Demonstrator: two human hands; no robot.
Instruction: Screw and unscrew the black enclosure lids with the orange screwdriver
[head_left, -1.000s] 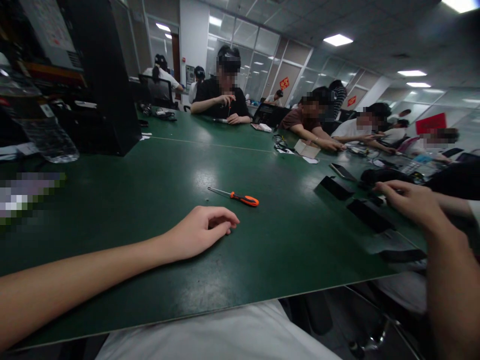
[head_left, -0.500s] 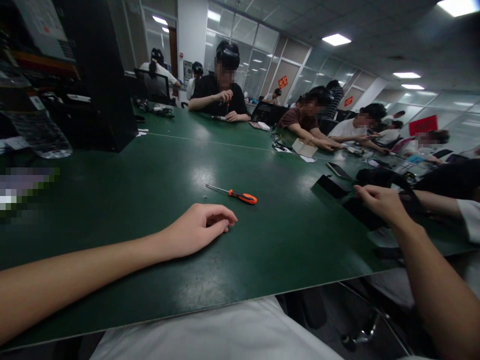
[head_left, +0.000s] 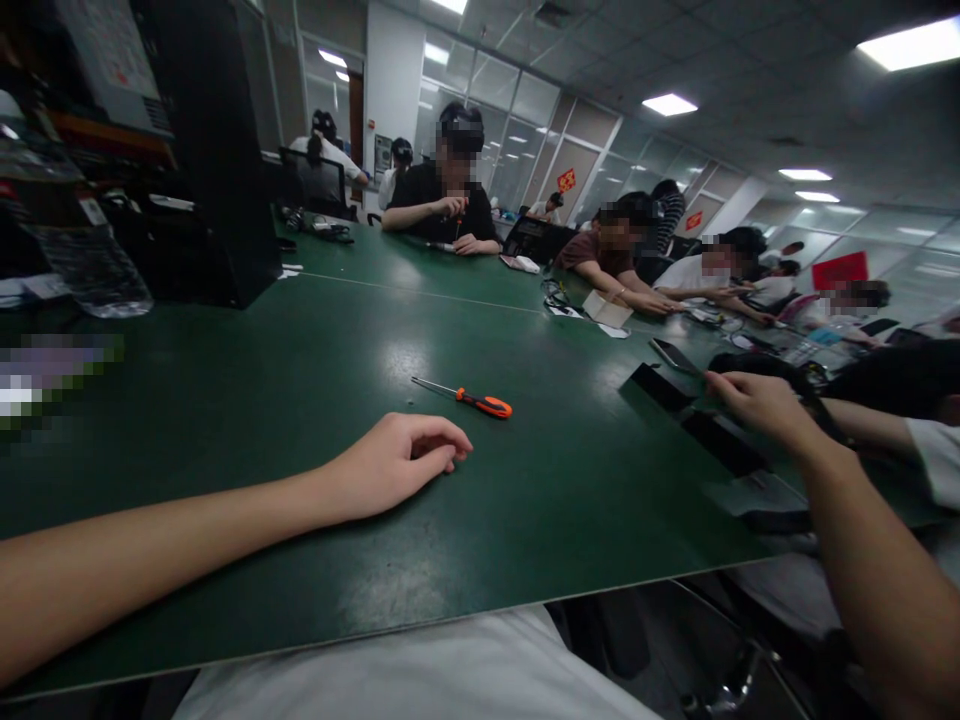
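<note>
My left hand (head_left: 401, 465) rests on the green table (head_left: 300, 400), loosely curled, thumb apart from the fingers and nothing held. Just beyond its fingertips lies a screwdriver (head_left: 484, 402) with an orange and black handle, its metal shaft pointing left; the hand does not touch it. At the right, my right hand (head_left: 761, 405) is raised over the table with its fingers closed together. Whatever they may hold is hidden. Below and left of it are black box-like pieces (head_left: 660, 388). A phone (head_left: 673, 355) lies just beyond the fingertips.
A water bottle (head_left: 94, 255) and a tall black panel (head_left: 202, 160) stand at the left. A small pale box (head_left: 607, 308) and cables (head_left: 555, 294) lie farther back. A person (head_left: 442, 190) sits opposite; others sit along the right. The table's front edge is near my lap.
The view has tilted slightly upward, so the scene sits a little lower. The left hand and the screwdriver stay in place. The right hand remains raised with closed fingers.
</note>
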